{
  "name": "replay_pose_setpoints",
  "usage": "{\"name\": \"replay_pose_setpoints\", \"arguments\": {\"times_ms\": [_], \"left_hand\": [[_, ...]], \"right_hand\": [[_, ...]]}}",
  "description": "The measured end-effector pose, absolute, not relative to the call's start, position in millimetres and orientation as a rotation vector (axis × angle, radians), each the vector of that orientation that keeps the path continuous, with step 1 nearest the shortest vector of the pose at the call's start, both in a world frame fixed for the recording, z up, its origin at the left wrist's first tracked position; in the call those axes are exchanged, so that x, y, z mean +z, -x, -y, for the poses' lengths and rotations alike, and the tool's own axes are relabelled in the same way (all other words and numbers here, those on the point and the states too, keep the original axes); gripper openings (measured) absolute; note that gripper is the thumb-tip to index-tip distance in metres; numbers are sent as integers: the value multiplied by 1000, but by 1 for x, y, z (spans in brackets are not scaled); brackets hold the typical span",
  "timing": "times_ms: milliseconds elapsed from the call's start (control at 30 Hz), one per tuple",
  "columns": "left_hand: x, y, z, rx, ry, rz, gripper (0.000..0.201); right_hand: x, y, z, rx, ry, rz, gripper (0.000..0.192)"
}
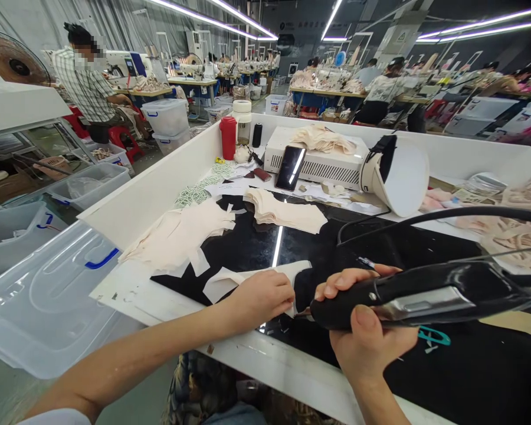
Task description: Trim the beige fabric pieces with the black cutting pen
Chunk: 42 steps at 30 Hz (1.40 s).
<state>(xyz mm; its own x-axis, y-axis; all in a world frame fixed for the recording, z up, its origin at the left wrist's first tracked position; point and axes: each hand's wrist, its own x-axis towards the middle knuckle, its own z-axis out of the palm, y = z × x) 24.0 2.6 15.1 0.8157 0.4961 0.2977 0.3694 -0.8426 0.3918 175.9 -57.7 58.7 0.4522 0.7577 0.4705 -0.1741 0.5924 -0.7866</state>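
My right hand (pixel 369 345) is wrapped round a black corded handheld tool (pixel 411 295) with a silver lever along its side. The thin metal tip at its front points left, close to my left hand (pixel 269 295). The fingers of that hand are closed on the edge of a cream fabric piece (pixel 223 283) lying on the black board (pixel 336 254). My knuckles hide the exact grip and where the tip meets the fabric. Behind them lies a stack of cut cream fabric pieces (pixel 287 212), and a spread pile of cream fabric (pixel 181 233) sits to the left.
A phone (pixel 291 167) leans on a white vented box (pixel 314 158). Nearby stand a red cup (pixel 228 137) and a white cone-shaped shade (pixel 402 180). A black cable (pixel 460 213) arches over the right side. Teal scissors-like handles (pixel 436 336) lie below the tool. People sit at sewing tables beyond.
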Motion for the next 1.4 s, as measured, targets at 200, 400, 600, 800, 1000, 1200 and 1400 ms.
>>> {"name": "replay_pose_setpoints", "arguments": {"times_ms": [200,400,600,800,1000,1200,1400], "left_hand": [[9,-22,-4,609,-2837,-507,10],[9,-18,-7,538,-2871,-437,13],[12,-9,-10,575,-2861,-310,16],[12,-1,-13,591,-2896,-211,19],[9,0,-13,613,-2976,-177,25],[10,0,-13,628,-3019,-153,26],[11,0,-13,602,-3056,-169,24]], "right_hand": [[58,-177,55,640,708,940,43],[59,-177,56,635,715,928,44],[60,-175,57,664,702,906,44],[61,-174,57,657,711,901,44],[62,-173,56,648,713,891,44],[64,-173,55,637,705,906,44],[63,-174,56,633,701,913,43]]}}
